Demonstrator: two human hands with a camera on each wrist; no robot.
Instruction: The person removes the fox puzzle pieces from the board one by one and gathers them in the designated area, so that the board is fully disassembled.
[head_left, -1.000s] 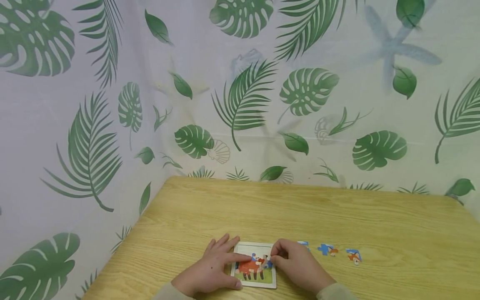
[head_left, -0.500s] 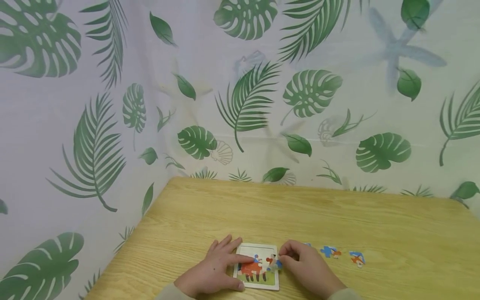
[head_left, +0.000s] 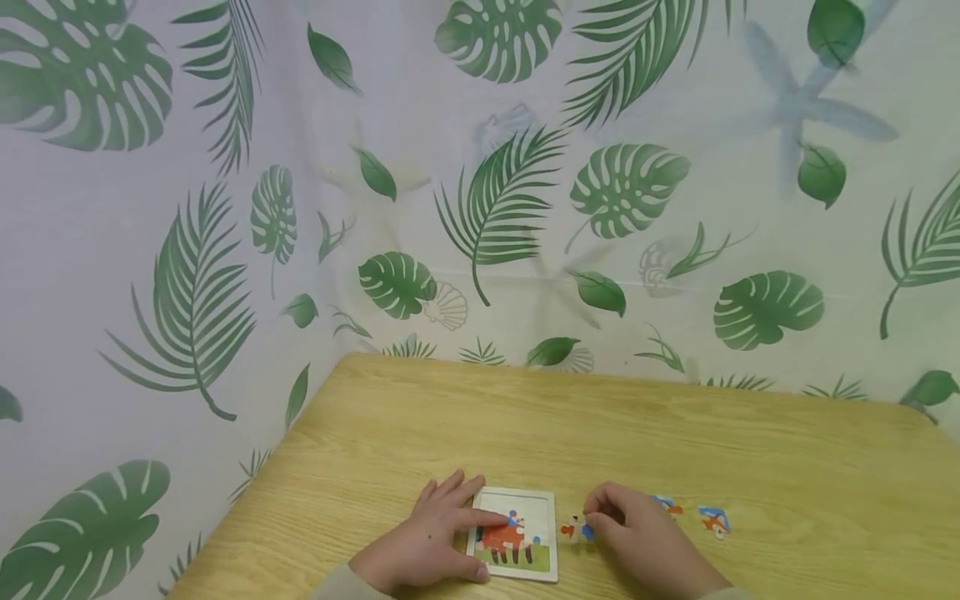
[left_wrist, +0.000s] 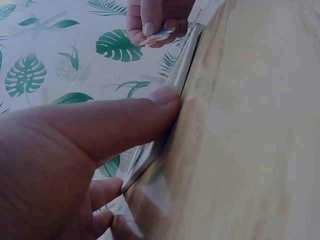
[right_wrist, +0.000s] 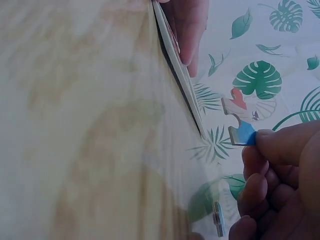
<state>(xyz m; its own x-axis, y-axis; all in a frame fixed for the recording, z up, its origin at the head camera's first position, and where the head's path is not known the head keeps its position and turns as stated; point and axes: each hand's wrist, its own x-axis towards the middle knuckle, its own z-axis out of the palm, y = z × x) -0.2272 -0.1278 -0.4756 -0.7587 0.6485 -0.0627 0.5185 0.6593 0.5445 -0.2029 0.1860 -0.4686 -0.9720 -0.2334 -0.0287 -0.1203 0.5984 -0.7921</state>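
Observation:
A small square jigsaw puzzle tray [head_left: 554, 537] with a pale rim lies on the table, partly filled with pieces of a reddish animal on green grass. My left hand [head_left: 427, 537] rests on its left side, index finger extended over the blue-and-red pieces and thumb at the near edge. To the right of the tray, my right hand [head_left: 645, 537] pinches a puzzle piece [head_left: 572, 528] between thumb and index finger. In the right wrist view this puzzle piece [right_wrist: 245, 132] shows blue, white and red, held up off the table.
On the wooden table [head_left: 480, 425], a loose blue-and-orange piece [head_left: 667, 505] lies partly hidden behind my right hand. Another loose piece [head_left: 715, 521] sits farther right. A leaf-patterned curtain [head_left: 495, 275] hangs along the table's back and left sides.
My right hand has drawn the puzzle piece off the tray's right side and out to the right. The left hand stays on the tray. The view has shifted slightly.

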